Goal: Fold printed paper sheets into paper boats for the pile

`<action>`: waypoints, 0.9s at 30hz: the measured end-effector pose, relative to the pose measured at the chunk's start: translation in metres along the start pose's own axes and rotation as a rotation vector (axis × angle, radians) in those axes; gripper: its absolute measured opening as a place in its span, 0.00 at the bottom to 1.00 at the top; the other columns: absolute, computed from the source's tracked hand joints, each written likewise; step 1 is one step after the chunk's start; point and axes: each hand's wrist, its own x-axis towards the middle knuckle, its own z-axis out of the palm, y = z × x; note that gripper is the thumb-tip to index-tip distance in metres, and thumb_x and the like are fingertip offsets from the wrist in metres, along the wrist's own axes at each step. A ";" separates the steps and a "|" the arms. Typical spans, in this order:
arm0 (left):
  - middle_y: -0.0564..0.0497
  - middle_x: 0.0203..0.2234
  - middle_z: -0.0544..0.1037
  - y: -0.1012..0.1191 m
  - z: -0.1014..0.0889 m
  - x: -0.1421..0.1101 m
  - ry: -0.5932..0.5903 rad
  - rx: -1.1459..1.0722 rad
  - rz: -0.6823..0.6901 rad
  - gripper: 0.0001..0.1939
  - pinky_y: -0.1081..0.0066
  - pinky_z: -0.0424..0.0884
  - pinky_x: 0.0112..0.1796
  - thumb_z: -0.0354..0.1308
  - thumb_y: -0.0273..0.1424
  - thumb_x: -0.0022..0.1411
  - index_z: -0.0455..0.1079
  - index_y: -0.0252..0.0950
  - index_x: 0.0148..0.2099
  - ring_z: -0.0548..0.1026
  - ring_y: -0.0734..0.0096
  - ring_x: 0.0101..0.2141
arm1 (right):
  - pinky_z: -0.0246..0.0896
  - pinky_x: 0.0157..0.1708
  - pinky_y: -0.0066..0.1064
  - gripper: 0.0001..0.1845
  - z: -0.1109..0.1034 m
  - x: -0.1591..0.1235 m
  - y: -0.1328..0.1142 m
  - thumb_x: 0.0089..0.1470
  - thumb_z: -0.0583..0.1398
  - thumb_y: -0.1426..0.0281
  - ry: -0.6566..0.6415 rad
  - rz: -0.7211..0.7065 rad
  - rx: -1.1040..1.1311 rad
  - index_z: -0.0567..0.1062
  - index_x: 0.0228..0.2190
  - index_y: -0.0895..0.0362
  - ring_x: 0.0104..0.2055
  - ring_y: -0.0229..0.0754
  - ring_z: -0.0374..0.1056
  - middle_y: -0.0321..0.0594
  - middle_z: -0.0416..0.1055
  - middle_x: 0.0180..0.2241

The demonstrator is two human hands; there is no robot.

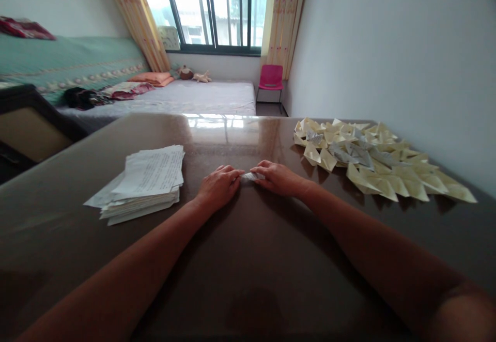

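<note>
Spanning both hands' fingertips [241, 172], the small paper [251, 176] lies between them.

Paper piece [251, 176] between both hands' fingers [237, 173], paper stack [145, 182] to the left.

Bright window [213, 9] over a pale bed [217, 94]

Daylight enters between yellowish patterned curtains [284, 16] and reflects off the glossy brown table [217, 269]. Beyond it, the bed holds orange pillows [153, 77] and rumpled cloths [132, 90]. A pink chair [271, 77] stands on the dark floor [268, 108], right of the bed, near the plain, pale right wall [387, 47]
</note>
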 end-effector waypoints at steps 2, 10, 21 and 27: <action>0.49 0.38 0.78 0.002 0.000 0.000 0.003 -0.089 0.010 0.17 0.65 0.70 0.41 0.48 0.38 0.65 0.72 0.43 0.51 0.74 0.62 0.41 | 0.63 0.44 0.33 0.19 0.002 0.000 0.001 0.59 0.56 0.66 0.024 0.024 0.072 0.72 0.50 0.59 0.43 0.43 0.69 0.49 0.70 0.44; 0.51 0.30 0.79 0.011 0.003 0.003 0.013 -0.608 -0.068 0.15 0.73 0.73 0.34 0.53 0.33 0.62 0.70 0.37 0.50 0.77 0.71 0.30 | 0.65 0.36 0.29 0.21 0.006 0.002 -0.008 0.58 0.58 0.68 0.090 0.015 0.312 0.70 0.52 0.59 0.30 0.35 0.69 0.45 0.70 0.39; 0.49 0.36 0.75 0.019 0.009 0.001 0.116 -0.540 -0.042 0.10 0.71 0.74 0.36 0.54 0.31 0.60 0.67 0.36 0.45 0.75 0.69 0.37 | 0.63 0.37 0.28 0.20 -0.002 0.002 -0.014 0.56 0.56 0.72 0.019 -0.026 0.224 0.70 0.51 0.62 0.34 0.39 0.70 0.45 0.74 0.39; 0.49 0.39 0.70 0.026 0.009 -0.002 0.136 -0.456 -0.028 0.10 0.71 0.73 0.34 0.52 0.27 0.58 0.64 0.38 0.44 0.73 0.69 0.38 | 0.60 0.41 0.31 0.15 0.003 0.004 -0.034 0.59 0.54 0.68 0.046 0.168 -0.058 0.71 0.46 0.60 0.42 0.44 0.69 0.47 0.71 0.42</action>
